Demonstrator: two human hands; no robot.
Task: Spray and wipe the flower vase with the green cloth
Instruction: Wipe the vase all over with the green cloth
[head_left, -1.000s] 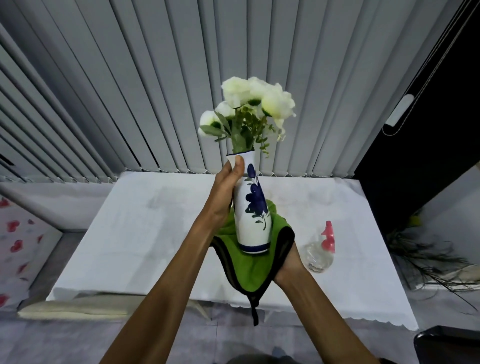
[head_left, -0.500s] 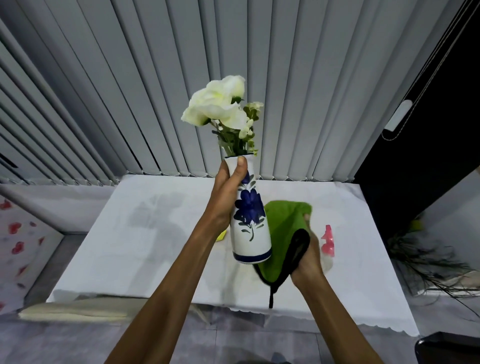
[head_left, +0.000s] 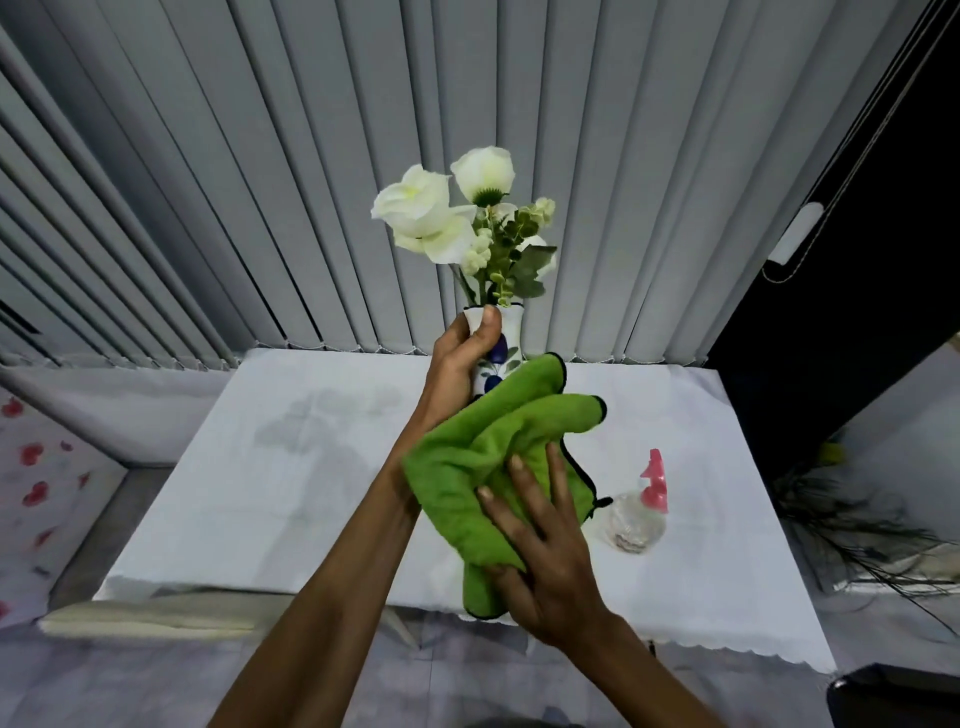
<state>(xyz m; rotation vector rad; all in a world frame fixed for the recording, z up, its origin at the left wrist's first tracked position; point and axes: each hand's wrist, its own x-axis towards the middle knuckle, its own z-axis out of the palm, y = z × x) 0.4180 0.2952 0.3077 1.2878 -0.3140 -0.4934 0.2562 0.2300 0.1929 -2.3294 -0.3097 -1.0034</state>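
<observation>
No writing is readable. The left hand (head_left: 460, 358) grips the flower vase (head_left: 506, 343) at its neck, above the surface's (head_left: 260, 467) middle; right hand (head_left: 540, 545) fingers (head_left: 519, 470) press the green cloth (head_left: 498, 457) over its body.

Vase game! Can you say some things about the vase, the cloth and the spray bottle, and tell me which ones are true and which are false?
1. The left hand holds the vase by its neck. True.
2. The cloth lies flat on the table. False: the right hand presses it against the vase.
3. The spray bottle stands on the table, with no hand on it. True.
4. The vase is empty. False: it holds white flowers.
5. The bottle has a green top. False: the top is pink.
</observation>
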